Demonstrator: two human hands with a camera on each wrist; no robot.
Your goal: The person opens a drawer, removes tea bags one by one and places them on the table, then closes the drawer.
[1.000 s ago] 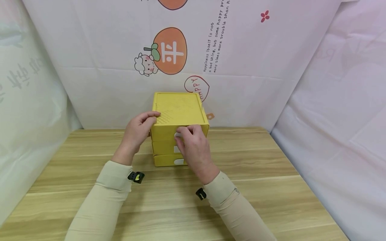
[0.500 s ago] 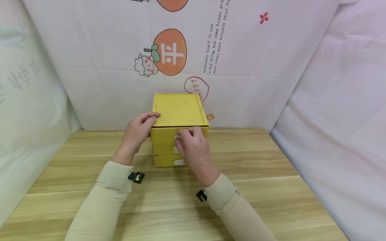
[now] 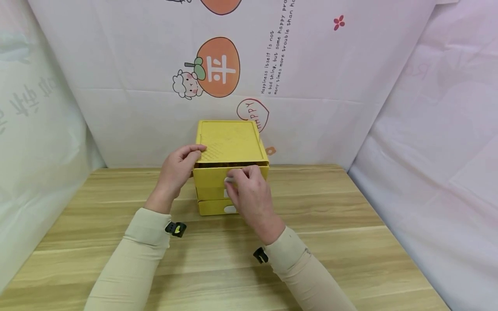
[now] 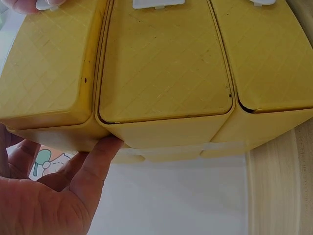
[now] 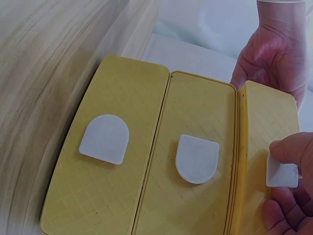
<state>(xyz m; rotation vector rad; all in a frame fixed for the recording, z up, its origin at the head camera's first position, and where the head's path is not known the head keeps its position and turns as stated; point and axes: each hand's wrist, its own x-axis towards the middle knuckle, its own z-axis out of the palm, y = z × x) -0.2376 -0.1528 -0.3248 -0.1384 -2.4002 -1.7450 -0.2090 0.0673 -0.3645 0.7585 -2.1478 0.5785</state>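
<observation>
White rounded plastic handle (image 5: 279,175) pinched by the right hand (image 3: 254,196)

Nearest, the right hand bends thumb and fingers around the handle, which faces the person. Directly behind it, the yellow plastic top drawer (image 3: 210,178) stands slightly proud, its front's long axis running left to right. Farther from the handle, the left hand (image 3: 175,172), fingers loosely extended, presses the near-left top corner of the yellow three-drawer plastic cabinet (image 3: 231,138). White printed cloth (image 3: 319,129) hangs beyond.
</observation>
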